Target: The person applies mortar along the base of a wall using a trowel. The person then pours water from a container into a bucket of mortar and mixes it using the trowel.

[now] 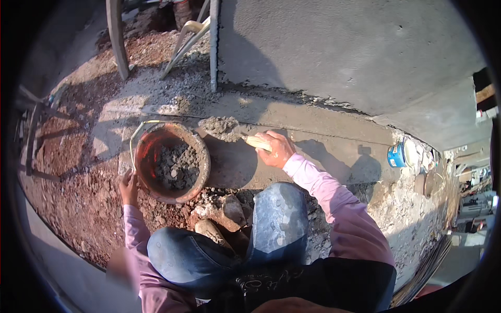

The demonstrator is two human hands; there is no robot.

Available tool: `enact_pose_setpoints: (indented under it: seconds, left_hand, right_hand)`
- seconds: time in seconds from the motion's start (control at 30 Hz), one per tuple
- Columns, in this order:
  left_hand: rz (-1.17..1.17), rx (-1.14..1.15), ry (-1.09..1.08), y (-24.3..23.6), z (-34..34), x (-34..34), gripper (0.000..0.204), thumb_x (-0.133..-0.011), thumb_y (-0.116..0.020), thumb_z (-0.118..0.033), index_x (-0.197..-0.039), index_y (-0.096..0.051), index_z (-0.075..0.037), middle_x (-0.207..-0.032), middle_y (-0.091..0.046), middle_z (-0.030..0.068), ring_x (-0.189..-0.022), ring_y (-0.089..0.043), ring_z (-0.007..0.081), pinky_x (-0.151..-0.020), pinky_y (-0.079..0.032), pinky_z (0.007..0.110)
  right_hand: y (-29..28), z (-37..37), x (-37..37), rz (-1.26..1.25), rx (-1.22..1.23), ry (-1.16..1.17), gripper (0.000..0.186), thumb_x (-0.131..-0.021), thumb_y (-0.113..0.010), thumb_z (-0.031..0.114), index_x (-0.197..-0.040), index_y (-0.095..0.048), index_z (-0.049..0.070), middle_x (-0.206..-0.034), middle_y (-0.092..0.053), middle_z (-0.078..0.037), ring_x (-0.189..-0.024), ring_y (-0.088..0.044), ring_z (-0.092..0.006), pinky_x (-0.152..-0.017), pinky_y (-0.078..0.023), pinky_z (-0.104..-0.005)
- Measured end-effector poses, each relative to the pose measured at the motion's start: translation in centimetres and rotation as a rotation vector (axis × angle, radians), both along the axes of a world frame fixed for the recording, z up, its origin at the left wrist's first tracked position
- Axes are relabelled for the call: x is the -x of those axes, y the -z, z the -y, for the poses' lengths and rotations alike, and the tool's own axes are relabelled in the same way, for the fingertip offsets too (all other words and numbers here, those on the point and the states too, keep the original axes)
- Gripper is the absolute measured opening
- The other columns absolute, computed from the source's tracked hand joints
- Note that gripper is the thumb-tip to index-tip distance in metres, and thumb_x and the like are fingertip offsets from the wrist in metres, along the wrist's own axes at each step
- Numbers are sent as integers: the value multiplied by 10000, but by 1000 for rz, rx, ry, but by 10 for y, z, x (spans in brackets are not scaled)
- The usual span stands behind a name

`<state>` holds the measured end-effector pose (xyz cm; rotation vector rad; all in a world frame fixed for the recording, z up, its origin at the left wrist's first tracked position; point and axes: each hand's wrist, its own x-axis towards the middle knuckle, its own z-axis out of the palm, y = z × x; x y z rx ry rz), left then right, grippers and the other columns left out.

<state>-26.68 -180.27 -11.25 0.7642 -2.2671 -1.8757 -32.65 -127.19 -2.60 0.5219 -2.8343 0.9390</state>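
Bucket of wet mortar sits in front of the person's left knee. Right hand is closed round the trowel, mortar covering its blade, just right of the bucket rim. Left hand is at the bucket's left side, near the lower end of the pale handle; can't tell if it's gripping.

In the way: rubble between knees and bucket, wooden posts beyond it, blue can well off to the right.

Edges: grey wall bounds the far side, ragged along its foot. Concrete strip runs beneath it, from trowel toward can, shadows across. Red dirt slopes round the left.
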Motion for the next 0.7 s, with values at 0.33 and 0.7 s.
enact_pose_setpoints:
  seconds: [0.33,0.7]
  left_hand:
    - [-19,619,444,4,28,165,311,-868,-669,-219,-922,-557,66,-738,-597,53,-707,-558,151,-644,-461,328]
    - [346,404,743,-165,-103,74,334,-759,-786,-289,-760,-665,22,-624,-590,19,-546,-516,126,-542,-464,323]
  right_hand:
    - [-27,219,15,12,-719,-690,311,-632,-732,330,-835,-742,94,-922,-701,-92,-859,-682,-320,-732,-559,-376]
    - [-19,59,-29,215,272,71,384,-720,-630,118,-1076,-552,-1,-1063,-520,-191,-1042,-513,-353,-897,-415,-404]
